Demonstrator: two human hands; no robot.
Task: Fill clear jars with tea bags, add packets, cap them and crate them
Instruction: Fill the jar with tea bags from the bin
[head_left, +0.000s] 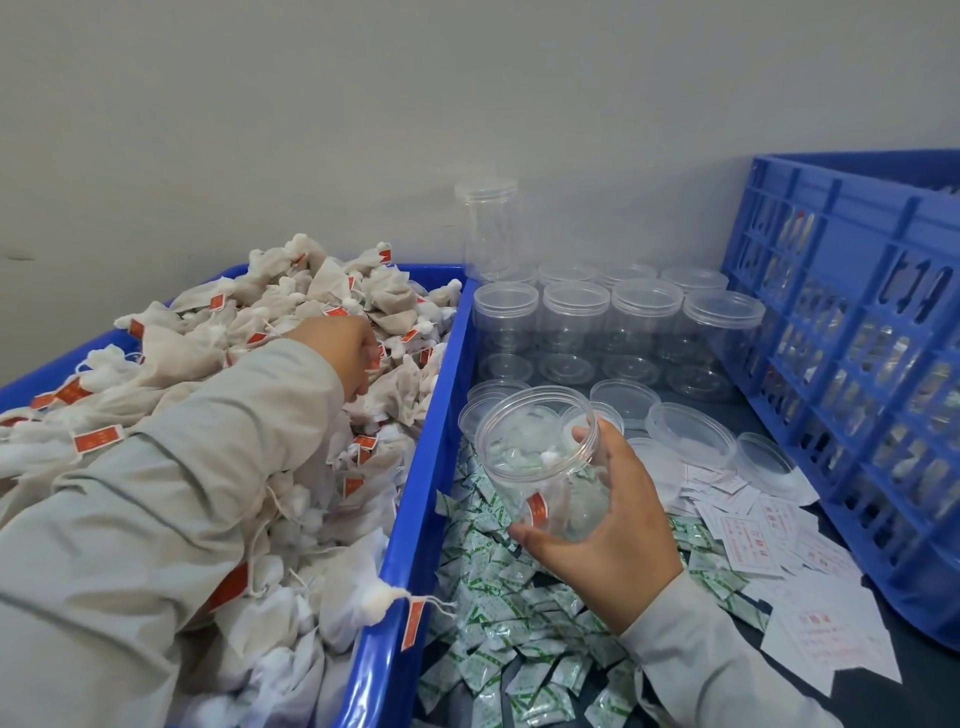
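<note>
- Jar, clear plastic and uncapped, is held tilted over the green-and-white packets, its mouth turned toward the blue bin; the right hand grips it, thumb on the lower wall and fingers curled up to the rim. It holds only a few tea bags, one red tag showing through the wall, so filling looks barely begun.
- Blue bin at the desk's left edge is heaped above its rim with tea bags, white and tan pouches on strings with red tags; one bag already hangs over the near wall, and more could spill onto the packets as the pile is disturbed.
- Blue crate stands along the desk's right edge, apparently holding finished jars; well apart from the jar in hand.
- Empty jars stand capped in rows at the back of the desk against the wall, one stacked taller; a careless reach could topple them.
- Left hand is sunk in the heap, fingers curled down among the bags; whether it has pinched one cannot be told. Strings may tangle and drag extra bags out.
- Loose lids lie mid-desk beside the white paper slips.
- Tilted as it is, the jar could shed its few bags, and its smooth wall may slip in a one-handed hold.
</note>
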